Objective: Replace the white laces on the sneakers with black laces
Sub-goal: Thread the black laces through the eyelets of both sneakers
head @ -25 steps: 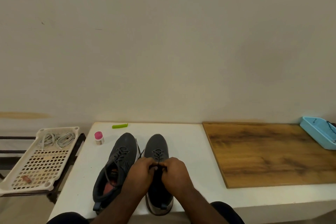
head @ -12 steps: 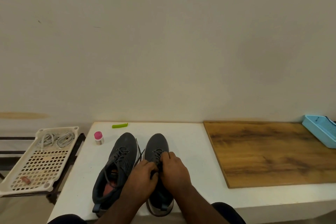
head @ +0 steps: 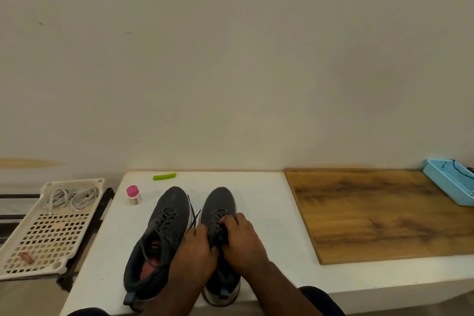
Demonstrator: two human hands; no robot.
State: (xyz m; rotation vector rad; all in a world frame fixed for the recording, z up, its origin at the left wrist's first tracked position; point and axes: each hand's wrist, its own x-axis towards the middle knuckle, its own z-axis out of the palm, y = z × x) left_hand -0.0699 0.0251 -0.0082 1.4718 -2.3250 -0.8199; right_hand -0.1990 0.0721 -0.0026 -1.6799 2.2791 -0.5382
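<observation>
Near the tabletop's [head: 256,187] six o'clock edge, both sneakers already wore black laces, white laces [head: 70,197] lay in a tray [head: 15,246] at nine o'clock, and left hand [head: 196,251] and right hand [head: 241,238] pinched the right sneaker's [head: 218,202] black lace [head: 194,215], seemingly finishing, beside the left sneaker [head: 169,205].

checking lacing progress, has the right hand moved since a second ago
Yes. The right hand has crept up the right sneaker toward its toe, away from the table's near edge.

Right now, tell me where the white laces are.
In the head view the white laces lie coiled at the far end of the cream perforated tray, off the white table's left edge, left of the pink-capped bottle.
</observation>
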